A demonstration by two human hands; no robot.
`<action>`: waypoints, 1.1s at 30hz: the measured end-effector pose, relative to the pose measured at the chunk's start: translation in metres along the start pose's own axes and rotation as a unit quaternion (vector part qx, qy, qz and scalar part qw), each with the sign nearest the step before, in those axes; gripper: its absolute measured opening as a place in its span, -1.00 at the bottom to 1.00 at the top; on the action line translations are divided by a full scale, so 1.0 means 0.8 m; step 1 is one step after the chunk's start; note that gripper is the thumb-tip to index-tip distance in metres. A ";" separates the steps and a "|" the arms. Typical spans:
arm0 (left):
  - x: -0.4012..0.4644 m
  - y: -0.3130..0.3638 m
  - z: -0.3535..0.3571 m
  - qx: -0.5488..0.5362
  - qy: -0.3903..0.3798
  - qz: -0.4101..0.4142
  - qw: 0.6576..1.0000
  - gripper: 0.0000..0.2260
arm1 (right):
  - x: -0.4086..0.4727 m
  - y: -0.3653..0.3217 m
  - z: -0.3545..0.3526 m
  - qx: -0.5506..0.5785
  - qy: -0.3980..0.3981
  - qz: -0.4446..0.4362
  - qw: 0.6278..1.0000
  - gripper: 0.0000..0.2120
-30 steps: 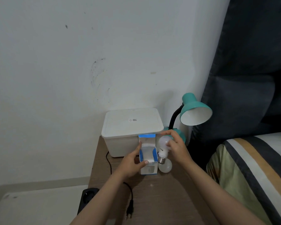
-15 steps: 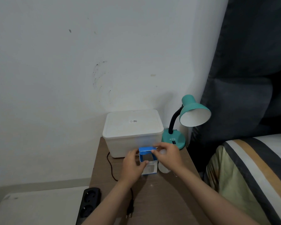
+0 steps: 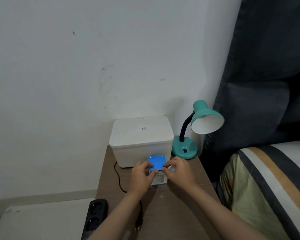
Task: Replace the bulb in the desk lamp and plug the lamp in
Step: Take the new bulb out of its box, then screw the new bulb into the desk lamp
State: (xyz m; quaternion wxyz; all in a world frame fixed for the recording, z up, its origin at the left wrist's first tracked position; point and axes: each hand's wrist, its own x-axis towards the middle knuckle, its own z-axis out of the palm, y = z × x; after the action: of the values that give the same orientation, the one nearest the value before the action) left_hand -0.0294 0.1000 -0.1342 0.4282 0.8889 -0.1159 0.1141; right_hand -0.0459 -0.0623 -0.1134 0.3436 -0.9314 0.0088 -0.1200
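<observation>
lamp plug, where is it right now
In the head view the lamp plug lies unplugged on the table, bottom centre, just right of the power strip.

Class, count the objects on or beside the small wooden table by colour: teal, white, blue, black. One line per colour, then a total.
Teal: 1, the desk lamp
White: 2, the storage box and a loose bulb
Blue: 1, the bulb carton
Black: 2, the power strip and the plug
Total: 6

Open counter [image 3: 171, 210] near the front edge. Hemmed behind by white storage bin [image 3: 141, 141] and teal lamp [image 3: 196, 129], narrow gap between them. Cord [image 3: 119, 179] trailing across left side; bed [image 3: 267, 187] close right.
</observation>
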 end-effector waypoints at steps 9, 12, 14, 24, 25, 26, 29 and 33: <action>0.000 0.003 -0.002 0.027 -0.013 -0.002 1.000 -0.84 | -0.004 -0.004 -0.025 0.245 0.079 0.165 0.952 -0.66; -0.001 0.009 -0.001 0.019 -0.007 -0.005 1.000 -0.86 | -0.005 0.001 -0.054 0.413 0.029 0.257 0.873 -0.83; 0.002 0.017 -0.002 0.009 -0.003 0.001 1.000 -0.85 | -0.008 0.012 -0.073 0.500 -0.041 0.292 0.814 -0.89; 0.046 0.112 0.007 -0.040 0.002 0.121 0.992 -0.82 | -0.031 0.048 -0.152 0.372 0.007 0.216 0.903 -0.70; 0.054 0.121 0.010 -0.045 0.006 0.136 0.990 -0.82 | -0.029 0.049 -0.155 0.362 0.034 0.200 0.910 -0.71; 0.063 0.130 0.012 -0.048 0.010 0.149 0.988 -0.82 | -0.027 0.051 -0.156 0.361 0.068 0.186 0.911 -0.73; 0.089 0.154 0.017 -0.056 0.017 0.187 0.981 -0.80 | -0.015 0.058 -0.158 0.364 0.149 0.123 0.911 -0.64; 0.118 0.175 0.027 -0.013 0.000 0.269 0.963 -0.78 | 0.003 0.067 -0.152 0.275 0.220 0.052 0.935 -0.52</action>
State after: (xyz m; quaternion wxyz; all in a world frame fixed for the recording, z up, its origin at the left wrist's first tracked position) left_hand 0.0196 -0.0121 -0.0161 0.3934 0.8194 -0.3518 0.2238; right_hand -0.0678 -0.1812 -0.0578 0.5812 -0.7493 0.0994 -0.3015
